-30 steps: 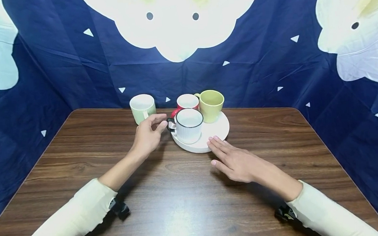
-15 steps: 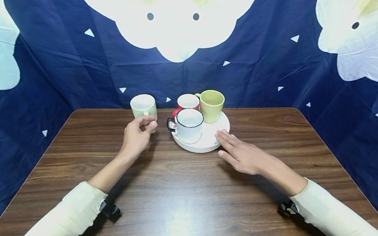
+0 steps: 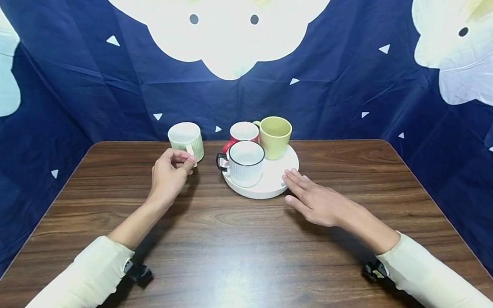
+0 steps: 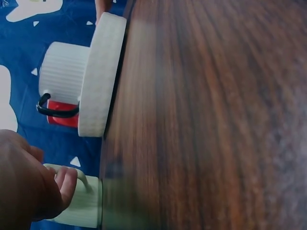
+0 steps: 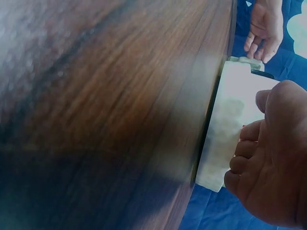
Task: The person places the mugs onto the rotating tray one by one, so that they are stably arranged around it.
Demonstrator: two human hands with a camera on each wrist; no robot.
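Observation:
A pale green ribbed mug (image 3: 181,140) stands on the table at the back left. My left hand (image 3: 168,176) pinches at its handle between thumb and fingers; the left wrist view shows the fingertips over that handle (image 4: 79,175). Farther right is a round white tray (image 3: 274,185). It bears a white mug (image 3: 245,171) with black rim and handle, a red mug (image 3: 245,134) partly hidden behind it, and a yellow-green mug (image 3: 276,137). My right hand (image 3: 318,204) lies with straight fingers against the tray's right front rim.
The wooden table (image 3: 232,250) spreads out in front of the mugs and the tray. Behind its back edge hangs a dark blue cloth (image 3: 332,95) with white clouds and triangles. A small black device (image 3: 139,272) sits at the left wrist, another (image 3: 374,270) at the right.
My left hand has moved left from beside the white mug's black handle to the pale green mug's handle. My right hand has shifted slightly right along the tray rim. The mugs have stayed put.

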